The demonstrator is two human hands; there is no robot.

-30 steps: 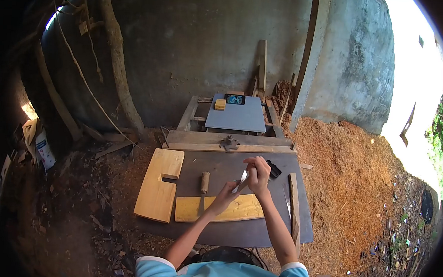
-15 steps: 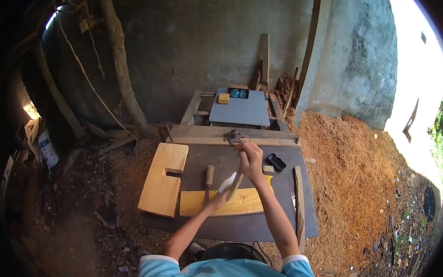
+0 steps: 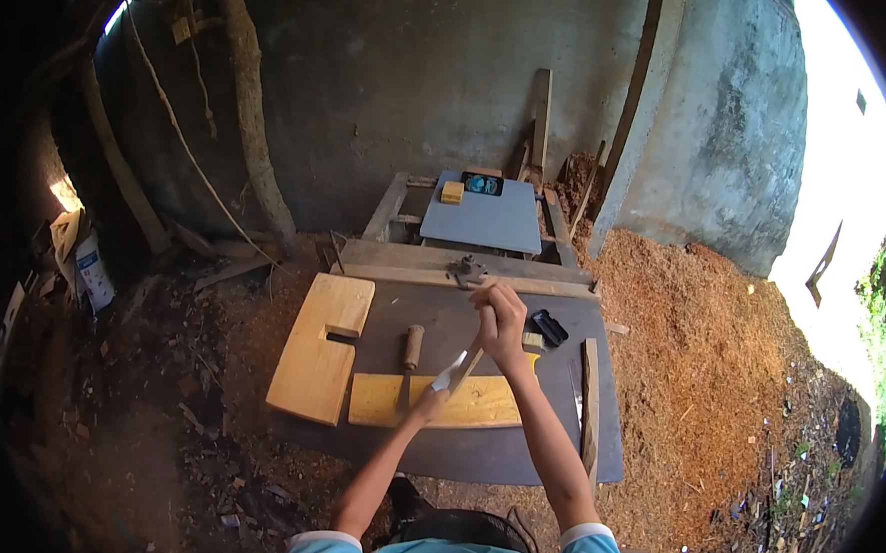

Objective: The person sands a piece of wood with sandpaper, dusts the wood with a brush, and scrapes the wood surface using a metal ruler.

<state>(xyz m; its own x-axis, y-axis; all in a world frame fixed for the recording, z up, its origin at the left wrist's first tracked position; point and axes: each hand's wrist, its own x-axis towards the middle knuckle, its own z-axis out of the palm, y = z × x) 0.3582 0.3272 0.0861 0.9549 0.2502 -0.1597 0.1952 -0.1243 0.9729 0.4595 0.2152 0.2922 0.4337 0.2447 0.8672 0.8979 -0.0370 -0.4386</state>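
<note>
My right hand [image 3: 502,325] is closed around the upper end of a thin wooden strip [image 3: 466,370], held at a slant over the table. Lower down, my left hand [image 3: 430,404] is closed on a white piece [image 3: 449,373] that looks like folded paper, placed against the strip; its exact kind is unclear. Beneath both hands lies a long yellowish board [image 3: 486,404] with a curved edge. Left of them, a chisel with a wooden handle [image 3: 413,347] has its blade over that board. A yellow-handled brush [image 3: 533,343] is partly hidden behind my right forearm.
A notched wooden board [image 3: 313,365] lies at the table's left. On the right are an open black case [image 3: 549,328] and a narrow wood strip [image 3: 590,404]. A grey panel [image 3: 476,223] behind carries a phone [image 3: 483,184] and a yellow block [image 3: 452,193]. Wood shavings [image 3: 699,360] cover the ground.
My left hand and the white piece have shifted slightly down along the strip. My right hand keeps its hold at the top. The camera view has moved a little.
</note>
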